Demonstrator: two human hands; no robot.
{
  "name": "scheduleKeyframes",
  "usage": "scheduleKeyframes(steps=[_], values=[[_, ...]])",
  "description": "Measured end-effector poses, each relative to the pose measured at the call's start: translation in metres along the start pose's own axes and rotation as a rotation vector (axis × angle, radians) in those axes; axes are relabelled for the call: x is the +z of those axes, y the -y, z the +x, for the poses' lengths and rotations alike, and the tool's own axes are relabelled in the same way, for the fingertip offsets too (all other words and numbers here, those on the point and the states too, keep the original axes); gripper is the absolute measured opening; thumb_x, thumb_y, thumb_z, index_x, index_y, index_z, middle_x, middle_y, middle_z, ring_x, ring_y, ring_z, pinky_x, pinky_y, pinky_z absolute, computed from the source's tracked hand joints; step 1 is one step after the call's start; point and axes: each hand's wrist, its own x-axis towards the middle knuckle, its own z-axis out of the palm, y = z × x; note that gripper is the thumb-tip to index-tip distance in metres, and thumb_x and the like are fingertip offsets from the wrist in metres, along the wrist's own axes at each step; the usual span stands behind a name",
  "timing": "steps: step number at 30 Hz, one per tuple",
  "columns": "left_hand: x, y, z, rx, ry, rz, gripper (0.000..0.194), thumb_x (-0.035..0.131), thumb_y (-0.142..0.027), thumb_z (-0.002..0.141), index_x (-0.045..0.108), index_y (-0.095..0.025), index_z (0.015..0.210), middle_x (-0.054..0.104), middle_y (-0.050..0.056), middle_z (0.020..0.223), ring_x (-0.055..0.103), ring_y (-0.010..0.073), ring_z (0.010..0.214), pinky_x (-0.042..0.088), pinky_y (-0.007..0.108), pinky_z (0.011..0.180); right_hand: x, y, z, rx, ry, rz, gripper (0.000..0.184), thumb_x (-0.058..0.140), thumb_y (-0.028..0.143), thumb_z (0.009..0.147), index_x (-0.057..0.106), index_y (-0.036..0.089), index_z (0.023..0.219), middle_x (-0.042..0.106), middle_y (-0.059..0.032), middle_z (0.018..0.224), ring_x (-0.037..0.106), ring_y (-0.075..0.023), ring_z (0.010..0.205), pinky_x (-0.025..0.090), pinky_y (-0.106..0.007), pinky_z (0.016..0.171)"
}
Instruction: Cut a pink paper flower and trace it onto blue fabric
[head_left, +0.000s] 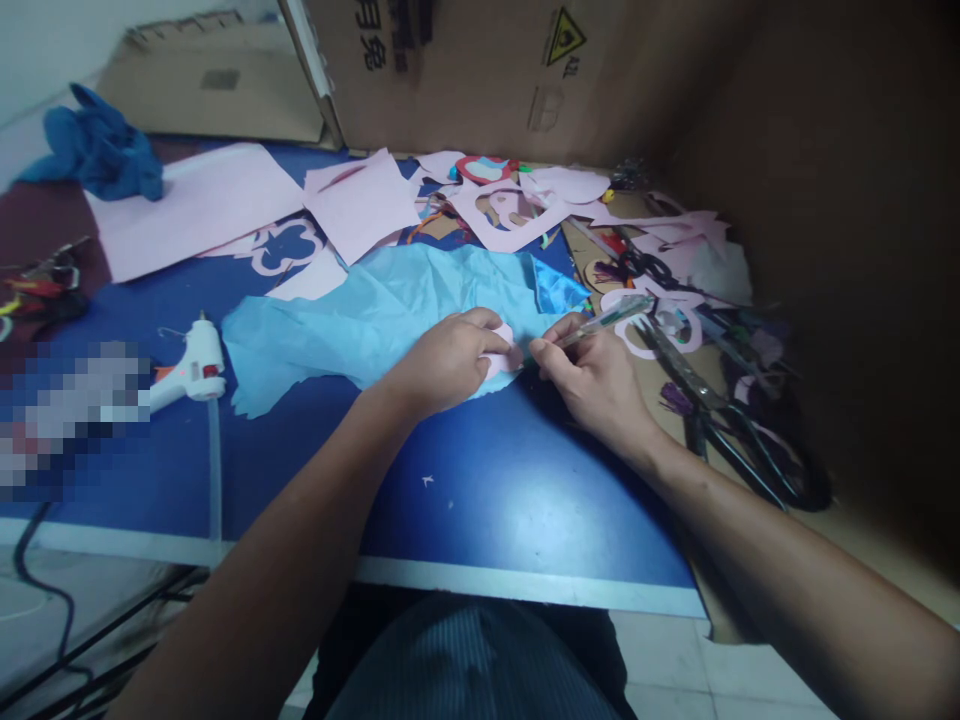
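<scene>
A crumpled light-blue cloth [322,335] lies across the middle of the blue table. On its right part my left hand [450,362] presses down a small rounded pink paper piece [499,350], with the fingers curled over it. Just to the right, my right hand [592,375] pinches a clear-barrelled pen [611,318] in a writing grip. The pen's back end points up and right, and its tip is near the edge of the pink piece. Whether the tip touches is too blurred to tell. A shiny brighter-blue patch [559,288] shows behind my right hand.
Large black-handled scissors [720,410] lie right of my right hand among paper scraps. A white glue gun [196,365] stands at left. Pink sheets [202,205], cut-out pink shapes [510,210] and dark-blue cloth [105,150] lie behind. Cardboard [480,80] walls the back and right.
</scene>
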Motion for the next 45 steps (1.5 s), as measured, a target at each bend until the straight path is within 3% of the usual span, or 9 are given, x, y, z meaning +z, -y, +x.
scheduleKeyframes(steps=[5, 10, 25, 45], values=[[0.0, 0.0004, -0.0003, -0.006, -0.002, 0.003, 0.046, 0.051, -0.011, 0.086, 0.082, -0.023, 0.117, 0.069, 0.008, 0.134, 0.065, 0.0252, 0.129, 0.048, 0.04, 0.117, -0.001, 0.0014, -0.0001, -0.009, -0.007, -0.019, 0.025, 0.066, 0.034, 0.096, 0.064, 0.023, 0.073, 0.068, -0.0019, 0.071, 0.062, -0.0201, 0.066, 0.041, -0.033, 0.059], [0.0, 0.0003, -0.0006, -0.014, -0.001, 0.005, 0.049, 0.05, -0.01, 0.085, 0.081, -0.023, 0.122, 0.069, 0.007, 0.137, 0.065, 0.0254, 0.129, 0.048, 0.04, 0.118, -0.0033, 0.0035, 0.0002, 0.018, -0.075, -0.012, 0.021, 0.065, 0.031, 0.096, 0.063, 0.024, 0.077, 0.062, 0.0016, 0.061, 0.055, -0.0176, 0.054, 0.038, -0.032, 0.055], [0.0003, 0.0005, 0.0002, -0.002, -0.002, 0.015, 0.045, 0.051, -0.01, 0.086, 0.082, -0.02, 0.117, 0.07, 0.01, 0.132, 0.066, 0.0269, 0.128, 0.05, 0.041, 0.116, -0.0015, 0.0026, -0.0009, 0.006, 0.004, -0.011, 0.025, 0.066, 0.034, 0.095, 0.063, 0.022, 0.074, 0.066, -0.0007, 0.068, 0.057, -0.0177, 0.059, 0.039, -0.032, 0.057], [0.0018, 0.0016, 0.0, -0.008, -0.003, 0.043, 0.047, 0.051, -0.01, 0.086, 0.081, -0.019, 0.12, 0.068, 0.009, 0.141, 0.064, 0.0254, 0.133, 0.048, 0.039, 0.118, -0.0029, 0.0048, 0.0016, 0.046, -0.102, -0.043, 0.02, 0.065, 0.031, 0.094, 0.061, 0.023, 0.075, 0.06, 0.0022, 0.059, 0.053, -0.0178, 0.052, 0.037, -0.033, 0.055]])
